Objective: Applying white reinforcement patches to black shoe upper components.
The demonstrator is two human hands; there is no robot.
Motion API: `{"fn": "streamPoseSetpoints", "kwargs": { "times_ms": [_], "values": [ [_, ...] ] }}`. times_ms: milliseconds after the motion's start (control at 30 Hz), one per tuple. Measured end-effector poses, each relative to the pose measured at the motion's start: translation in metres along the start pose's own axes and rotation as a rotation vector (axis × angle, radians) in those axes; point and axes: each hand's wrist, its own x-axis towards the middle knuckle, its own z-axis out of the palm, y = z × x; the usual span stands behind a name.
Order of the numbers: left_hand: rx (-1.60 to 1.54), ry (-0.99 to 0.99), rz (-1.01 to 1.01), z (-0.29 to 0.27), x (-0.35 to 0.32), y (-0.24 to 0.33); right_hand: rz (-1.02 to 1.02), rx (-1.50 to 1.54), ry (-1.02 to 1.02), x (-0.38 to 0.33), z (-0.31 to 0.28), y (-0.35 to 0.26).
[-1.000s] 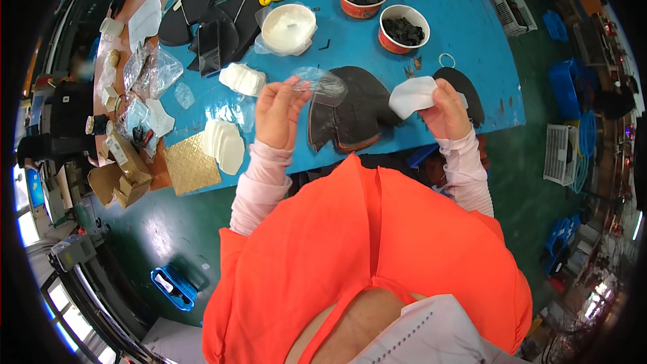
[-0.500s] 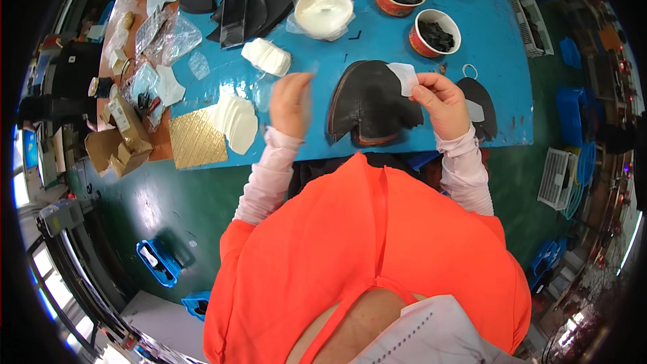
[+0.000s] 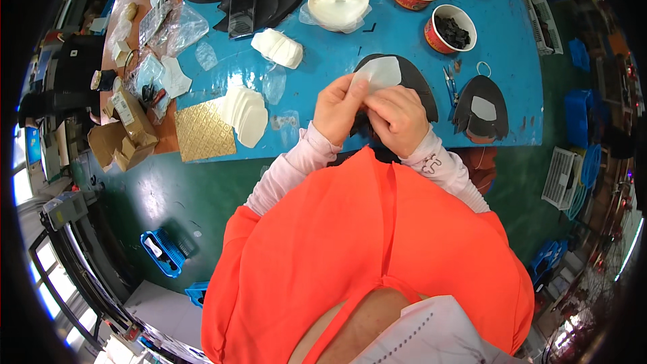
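Note:
A thin whitish patch (image 3: 383, 72) is pinched between both hands above a black leather piece (image 3: 419, 79), whose near part the hands hide. My left hand (image 3: 339, 109) grips the patch's left edge between thumb and fingers. Close beside it, my right hand (image 3: 399, 120) is closed at the patch's lower edge, fingertips almost touching the left ones. To the right lies a second black piece (image 3: 495, 91) bearing a white patch (image 3: 483, 108). A fanned stack of white patches (image 3: 248, 118) and a smaller white stack (image 3: 278, 48) lie to the left.
A white bowl (image 3: 339, 4) in clear plastic and red tubs (image 3: 439, 42) of black scraps stand at the back. Small snips (image 3: 451, 84) lie right of my hands. Left are a gold textured sheet (image 3: 204, 131), a dark phone-like slab (image 3: 242, 10) and a cardboard box (image 3: 128, 131).
My left hand has moved right to meet my right hand, and both now hold the patch. My right hand has shifted left and inward. The view has shifted slightly.

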Motion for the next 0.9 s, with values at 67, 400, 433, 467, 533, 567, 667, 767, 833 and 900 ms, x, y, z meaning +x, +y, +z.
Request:
{"fn": "streamPoseSetpoints", "kwargs": {
  "times_ms": [67, 400, 433, 467, 533, 567, 667, 767, 833, 900],
  "values": [
    [0.023, 0.041, -0.027, -0.001, 0.001, 0.006, 0.009, 0.086, -0.019, -0.002, -0.005, 0.002],
    [0.078, -0.08, -0.092, 0.007, -0.001, -0.006, 0.874, 0.97, -0.051, -0.012, -0.016, 0.032],
    [0.198, -0.038, -0.036, 0.005, -0.001, -0.009, 0.867, 0.839, -0.031, -0.017, -0.015, 0.035],
    [0.318, 0.005, 0.02, 0.004, -0.001, -0.011, 0.856, 0.707, -0.012, -0.02, -0.015, 0.037],
    [0.271, -0.052, -0.038, 0.004, -0.001, -0.01, 0.829, 0.703, 0.012, -0.021, -0.018, 0.04],
    [0.223, -0.109, -0.095, 0.003, -0.001, -0.01, 0.8, 0.698, 0.036, -0.02, -0.02, 0.042],
    [0.444, -0.063, 0.318, -0.001, 0.004, -0.016, 0.737, 0.788, -0.086, -0.012, -0.037, 0.05],
    [0.782, -0.11, 0.616, 0.014, 0.011, 0.01, 0.575, 0.6, -0.359, 0.009, -0.062, 0.05],
    [0.72, -0.187, 0.388, 0.025, 0.011, 0.015, 0.392, 0.51, -0.605, 0.023, -0.072, 0.052],
    [0.488, -0.229, 0.16, 0.032, 0.015, 0.008, 0.471, 0.592, -0.294, 0.014, -0.061, 0.062]
  ]
}}
